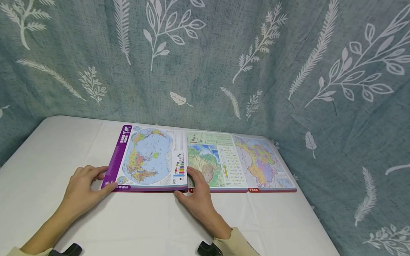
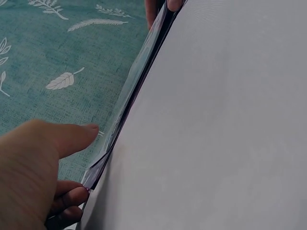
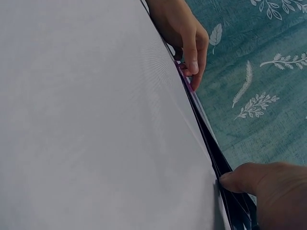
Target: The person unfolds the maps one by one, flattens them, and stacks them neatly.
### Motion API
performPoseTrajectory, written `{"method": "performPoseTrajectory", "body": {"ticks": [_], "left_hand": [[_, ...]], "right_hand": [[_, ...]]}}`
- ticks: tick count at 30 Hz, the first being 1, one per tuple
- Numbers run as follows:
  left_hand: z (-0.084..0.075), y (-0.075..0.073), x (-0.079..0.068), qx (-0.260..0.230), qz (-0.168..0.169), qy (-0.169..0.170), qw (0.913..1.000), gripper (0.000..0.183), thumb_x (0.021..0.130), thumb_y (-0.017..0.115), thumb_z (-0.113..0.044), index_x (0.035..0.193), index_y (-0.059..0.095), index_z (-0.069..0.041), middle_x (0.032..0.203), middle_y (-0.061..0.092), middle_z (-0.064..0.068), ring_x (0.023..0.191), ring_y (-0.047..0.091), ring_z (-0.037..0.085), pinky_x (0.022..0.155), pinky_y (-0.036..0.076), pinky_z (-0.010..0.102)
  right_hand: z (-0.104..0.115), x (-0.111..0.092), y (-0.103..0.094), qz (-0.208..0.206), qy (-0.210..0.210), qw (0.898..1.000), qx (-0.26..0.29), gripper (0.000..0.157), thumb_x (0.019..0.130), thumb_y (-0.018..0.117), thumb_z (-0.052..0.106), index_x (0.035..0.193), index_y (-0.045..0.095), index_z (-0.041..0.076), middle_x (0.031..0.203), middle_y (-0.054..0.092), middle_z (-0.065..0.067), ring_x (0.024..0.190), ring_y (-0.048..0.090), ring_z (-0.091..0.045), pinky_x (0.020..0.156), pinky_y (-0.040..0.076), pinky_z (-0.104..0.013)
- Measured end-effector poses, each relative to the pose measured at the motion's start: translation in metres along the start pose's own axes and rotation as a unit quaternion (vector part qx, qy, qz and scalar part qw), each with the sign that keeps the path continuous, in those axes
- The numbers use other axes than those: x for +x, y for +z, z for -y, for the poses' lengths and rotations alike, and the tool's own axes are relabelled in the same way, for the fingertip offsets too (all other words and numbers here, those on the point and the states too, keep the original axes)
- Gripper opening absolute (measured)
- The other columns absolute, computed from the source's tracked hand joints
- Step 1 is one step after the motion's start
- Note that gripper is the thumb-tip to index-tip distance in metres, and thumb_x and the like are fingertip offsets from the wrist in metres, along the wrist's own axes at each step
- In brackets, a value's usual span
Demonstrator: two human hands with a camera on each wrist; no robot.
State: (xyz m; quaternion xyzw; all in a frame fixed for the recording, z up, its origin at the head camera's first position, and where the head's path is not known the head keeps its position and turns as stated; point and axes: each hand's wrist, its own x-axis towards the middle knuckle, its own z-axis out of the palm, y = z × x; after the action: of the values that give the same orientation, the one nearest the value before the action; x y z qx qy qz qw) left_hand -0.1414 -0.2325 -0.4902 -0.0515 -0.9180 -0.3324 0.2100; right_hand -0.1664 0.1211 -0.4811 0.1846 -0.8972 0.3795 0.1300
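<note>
A world map (image 1: 148, 156) with a purple strip along its left side lies on the left of the table, its thick front edge showing several layers. My left hand (image 1: 83, 185) holds its front left corner, the thumb at the front and the fingers by the left edge. At the front right corner, my right hand (image 1: 198, 199) grips with the thumb at the front edge and the index finger at the right edge. The right wrist view shows that thumb (image 3: 240, 179) against the dark layered edge (image 3: 206, 134). Undersides of the layers are hidden.
To the right, against the world map, lie a green and blue relief map (image 1: 205, 163) and a coloured regional map (image 1: 259, 160), each with a red label in front. The white-covered table (image 1: 153, 220) meets a teal leaf-patterned curtain (image 1: 205, 85) behind and at right.
</note>
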Motion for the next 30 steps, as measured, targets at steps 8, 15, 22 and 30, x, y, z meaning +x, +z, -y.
{"method": "performPoseTrajectory", "body": {"ticks": [8,15,22,30], "left_hand": [[-0.0044,0.0023,-0.0007,0.001,0.011,0.001,0.9999,0.069,0.078,0.093,-0.037,0.128,0.069,0.004,0.093,0.060,0.007,0.091,0.042,0.021,0.078,0.030,0.041],[-0.0053,0.0038,-0.0011,0.004,0.012,-0.002,0.9999,0.067,0.077,0.093,-0.033,0.128,0.070,0.003,0.093,0.060,0.006,0.091,0.043,0.022,0.078,0.030,0.040],[-0.0077,0.0072,-0.0026,0.013,-0.014,0.022,0.9996,0.063,0.075,0.094,-0.019,0.126,0.068,0.006,0.090,0.059,0.006,0.088,0.043,0.021,0.075,0.030,0.035],[-0.0084,0.0086,-0.0048,0.001,-0.020,0.042,0.9989,0.042,0.078,0.092,-0.011,0.115,0.075,-0.002,0.097,0.061,0.007,0.091,0.047,0.020,0.074,0.035,0.028]], "right_hand": [[-0.0045,-0.0005,-0.0060,0.003,0.014,1.000,-0.011,0.075,0.077,0.092,0.020,0.142,0.060,0.003,0.150,0.058,-0.011,0.142,0.052,-0.029,0.115,0.043,-0.050],[-0.0065,-0.0004,-0.0061,0.004,0.011,1.000,-0.009,0.074,0.077,0.092,0.022,0.142,0.060,0.004,0.150,0.058,-0.011,0.141,0.052,-0.030,0.113,0.044,-0.052],[-0.0066,-0.0010,-0.0070,-0.008,0.020,1.000,0.004,0.072,0.079,0.093,0.027,0.140,0.061,0.008,0.146,0.061,-0.007,0.137,0.056,-0.027,0.110,0.046,-0.050],[-0.0055,-0.0003,-0.0064,-0.034,0.083,0.994,0.066,0.048,0.081,0.092,0.026,0.119,0.066,0.011,0.115,0.067,-0.005,0.102,0.063,-0.020,0.090,0.052,-0.031]]}}
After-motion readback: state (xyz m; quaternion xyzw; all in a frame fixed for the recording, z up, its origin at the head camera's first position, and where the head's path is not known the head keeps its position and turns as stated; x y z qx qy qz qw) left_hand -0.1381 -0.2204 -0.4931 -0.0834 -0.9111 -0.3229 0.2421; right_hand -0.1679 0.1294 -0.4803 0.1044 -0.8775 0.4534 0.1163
